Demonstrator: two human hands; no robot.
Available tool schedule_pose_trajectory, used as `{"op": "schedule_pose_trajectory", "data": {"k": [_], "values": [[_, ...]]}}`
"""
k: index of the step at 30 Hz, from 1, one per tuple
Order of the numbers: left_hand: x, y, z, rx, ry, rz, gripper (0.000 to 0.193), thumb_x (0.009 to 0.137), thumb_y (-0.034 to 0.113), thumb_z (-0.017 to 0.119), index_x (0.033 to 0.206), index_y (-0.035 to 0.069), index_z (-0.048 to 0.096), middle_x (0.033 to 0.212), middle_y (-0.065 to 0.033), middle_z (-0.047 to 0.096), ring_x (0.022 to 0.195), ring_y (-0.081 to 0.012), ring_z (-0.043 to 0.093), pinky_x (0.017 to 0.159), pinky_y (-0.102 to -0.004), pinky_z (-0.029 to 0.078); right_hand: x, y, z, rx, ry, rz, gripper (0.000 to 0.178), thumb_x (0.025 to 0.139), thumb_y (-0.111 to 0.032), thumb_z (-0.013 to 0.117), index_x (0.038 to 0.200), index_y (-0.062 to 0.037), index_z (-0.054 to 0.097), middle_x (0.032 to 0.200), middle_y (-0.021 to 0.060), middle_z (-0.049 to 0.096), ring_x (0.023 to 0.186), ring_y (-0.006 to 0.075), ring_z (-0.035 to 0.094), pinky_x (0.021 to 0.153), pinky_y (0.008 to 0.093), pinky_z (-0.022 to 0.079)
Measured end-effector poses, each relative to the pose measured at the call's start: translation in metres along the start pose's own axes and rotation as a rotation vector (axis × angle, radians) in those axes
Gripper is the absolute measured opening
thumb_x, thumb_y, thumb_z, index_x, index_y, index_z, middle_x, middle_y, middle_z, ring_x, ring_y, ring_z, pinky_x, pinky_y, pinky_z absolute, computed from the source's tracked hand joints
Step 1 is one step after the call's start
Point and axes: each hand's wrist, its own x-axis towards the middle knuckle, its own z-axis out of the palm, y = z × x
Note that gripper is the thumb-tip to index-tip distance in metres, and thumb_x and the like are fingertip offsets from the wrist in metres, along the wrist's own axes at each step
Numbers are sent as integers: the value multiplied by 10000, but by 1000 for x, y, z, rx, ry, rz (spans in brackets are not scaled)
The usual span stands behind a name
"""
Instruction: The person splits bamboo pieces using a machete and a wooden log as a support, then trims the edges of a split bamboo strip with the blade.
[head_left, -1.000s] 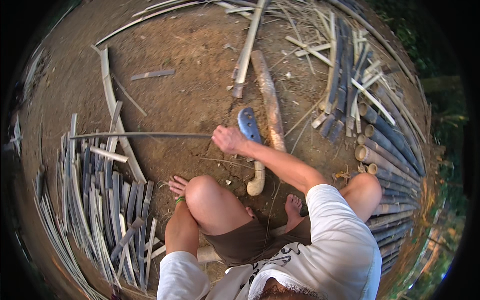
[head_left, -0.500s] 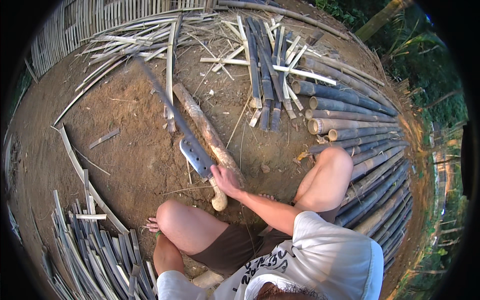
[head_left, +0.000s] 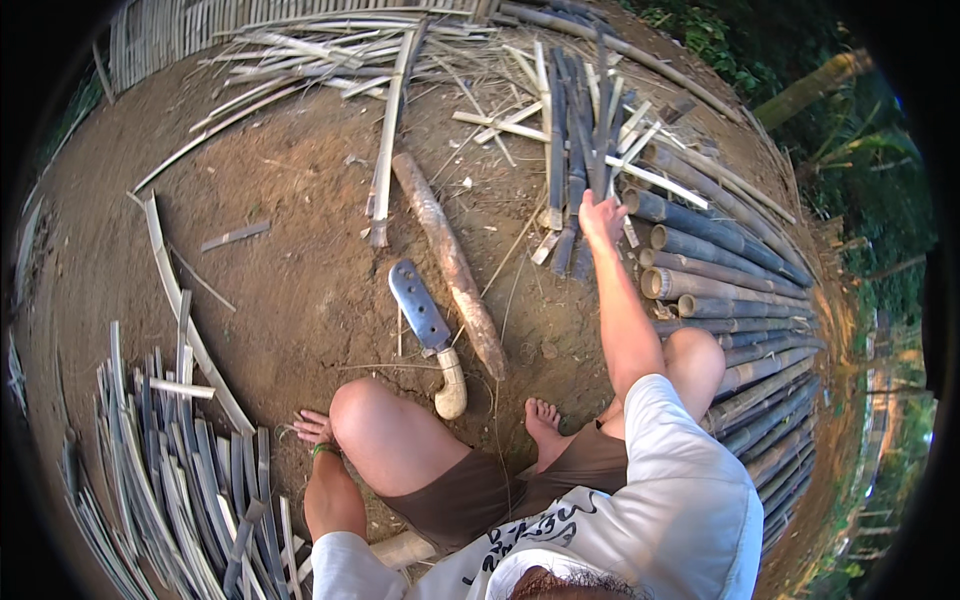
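Note:
At the lower end of a dark bamboo strip point(head_left: 602, 120), my right hand point(head_left: 603, 220) is closed around it, over the pile of split bamboo strips point(head_left: 556, 150) at the upper right. Beside my left knee, my left hand point(head_left: 314, 427) rests low with its fingers stretched out, holding nothing. A broad-bladed knife point(head_left: 421, 312) with holes in its blade and a pale curved handle lies on the dirt in front of me, touched by neither hand. Just right of it lies a rough wooden log point(head_left: 448, 260).
Whole bamboo poles point(head_left: 710, 255) lie stacked along my right side. A heap of narrow slats point(head_left: 190, 480) is at lower left. Long pale strips point(head_left: 395, 130) and loose offcuts point(head_left: 310, 60) lie farther ahead, before a slatted fence point(head_left: 180, 32). My bare foot point(head_left: 545, 420) is near the log.
My right hand has swung from beside the knife handle up and right to the strip pile, carrying the dark strip. The left hand stays by the knee. The view has shifted slightly.

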Motion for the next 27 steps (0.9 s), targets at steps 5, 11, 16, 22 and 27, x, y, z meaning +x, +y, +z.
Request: {"op": "schedule_pose_trajectory", "data": {"k": [5,11,16,22,27], "values": [[1,13,-69,-908,-581,52,969,961,632,413,1598,183,-164,1651,-222,-199,1523,-491,-56,1119,-786,102,-24,11,56,270,-156,-355,625,878,-448,707,1237,58,627,1156,243,665,1086,357,647,944,438,508],[-11,2,-34,-886,-427,-198,1222,833,726,573,1584,158,-207,1631,-225,-263,1517,-479,-134,1116,-783,105,-193,-122,190,431,-803,-409,666,843,-408,772,1297,52,610,1178,211,702,1067,291,694,934,393,537],[-12,-74,-130,-1202,-710,-234,1428,589,844,734,1631,198,0,1686,-194,-31,1540,-449,-14,1153,-723,150,-225,-161,248,189,-571,-332,650,804,-382,769,1257,56,609,1246,261,643,1163,386,621,1016,441,486],[-17,-84,-144,-1254,-713,-290,1405,615,832,730,1631,181,12,1685,-195,-42,1549,-419,-1,1176,-686,137,-238,-185,266,341,-758,-99,383,787,-253,746,1095,-30,707,1061,207,715,1002,359,689,884,442,522],[-16,-89,-164,-1260,-664,-236,1407,634,812,746,1622,98,43,1661,-272,-16,1530,-476,7,1219,-604,134,-221,-171,240,1239,-827,152,176,976,-71,569,1105,22,645,967,132,713,818,194,699,722,309,586]]}}
